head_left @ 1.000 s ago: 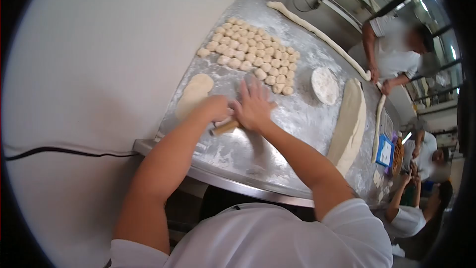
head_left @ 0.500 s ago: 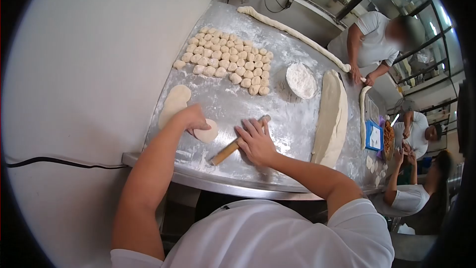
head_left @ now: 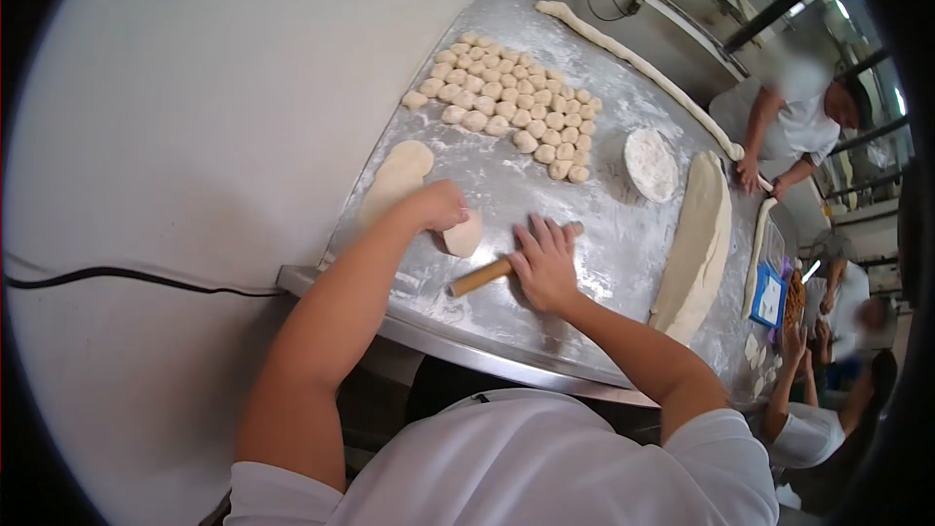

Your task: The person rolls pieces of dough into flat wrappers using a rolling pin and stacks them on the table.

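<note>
My left hand (head_left: 442, 206) pinches the edge of a flat dough disc (head_left: 464, 234) on the metal table. To its right, my right hand (head_left: 547, 265) lies with spread fingers over a wooden rolling pin (head_left: 481, 279), which slants across the tabletop. Flattened dough discs (head_left: 399, 171) overlap left of my left hand, partly hidden by my forearm. Beyond both hands sit several small dough balls (head_left: 506, 93) in rows.
A bowl of flour (head_left: 651, 165) stands right of the balls, beside a thick dough slab (head_left: 693, 248). A long dough rope (head_left: 638, 63) runs along the far edge, where a co-worker's hands (head_left: 748, 173) touch it. Further right are a blue-framed container (head_left: 768, 296) and other people.
Since a second ago, a flat disc has come into view at my left hand, and my right hand has shifted right along the pin. The camera view has also swung.
</note>
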`<state>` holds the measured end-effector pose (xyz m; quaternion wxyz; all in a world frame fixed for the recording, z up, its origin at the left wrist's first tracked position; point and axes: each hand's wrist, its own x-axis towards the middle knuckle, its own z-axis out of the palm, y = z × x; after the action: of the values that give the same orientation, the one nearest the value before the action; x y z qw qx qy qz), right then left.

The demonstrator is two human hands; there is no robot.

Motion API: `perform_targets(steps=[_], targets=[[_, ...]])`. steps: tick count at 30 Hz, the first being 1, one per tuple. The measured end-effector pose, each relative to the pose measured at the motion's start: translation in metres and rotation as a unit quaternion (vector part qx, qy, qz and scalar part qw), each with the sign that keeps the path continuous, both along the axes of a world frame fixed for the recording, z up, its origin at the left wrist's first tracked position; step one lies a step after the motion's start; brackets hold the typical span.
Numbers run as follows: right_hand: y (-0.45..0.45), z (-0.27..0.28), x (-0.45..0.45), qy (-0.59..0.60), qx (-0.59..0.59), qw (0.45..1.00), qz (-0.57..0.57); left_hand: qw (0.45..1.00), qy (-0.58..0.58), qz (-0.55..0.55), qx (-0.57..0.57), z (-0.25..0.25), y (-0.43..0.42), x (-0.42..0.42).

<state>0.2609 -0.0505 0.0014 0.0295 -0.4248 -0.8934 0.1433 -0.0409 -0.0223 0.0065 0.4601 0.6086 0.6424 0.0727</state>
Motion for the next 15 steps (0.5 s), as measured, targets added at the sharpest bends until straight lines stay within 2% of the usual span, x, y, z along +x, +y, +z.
perform_targets(steps=[3, 4, 7, 10, 13, 15], targets=[[-0.006, 0.006, 0.018, -0.023, 0.014, 0.999, 0.047, 0.997, 0.022, -0.035, -0.071, 0.011, 0.0, -0.002], [-0.002, 0.011, 0.005, -0.025, 0.019, 0.999, 0.029, 0.993, 0.034, -0.055, -0.099, 0.019, 0.0, 0.0], [0.045, 0.01, -0.07, -0.028, 0.039, 0.998, -0.03, 0.986, 0.084, -0.023, -0.143, 0.036, 0.002, 0.01], [0.078, 0.002, -0.119, 0.014, 0.066, 0.996, -0.064, 0.986, 0.156, -0.06, 0.002, 0.005, 0.001, 0.007], [0.063, 0.002, -0.098, 0.06, 0.043, 0.995, -0.063, 0.987, 0.104, -0.099, 0.071, -0.006, 0.003, -0.002], [0.025, 0.006, -0.05, 0.028, 0.013, 0.999, -0.044, 0.999, -0.031, 0.016, -0.036, 0.011, -0.001, 0.003]])
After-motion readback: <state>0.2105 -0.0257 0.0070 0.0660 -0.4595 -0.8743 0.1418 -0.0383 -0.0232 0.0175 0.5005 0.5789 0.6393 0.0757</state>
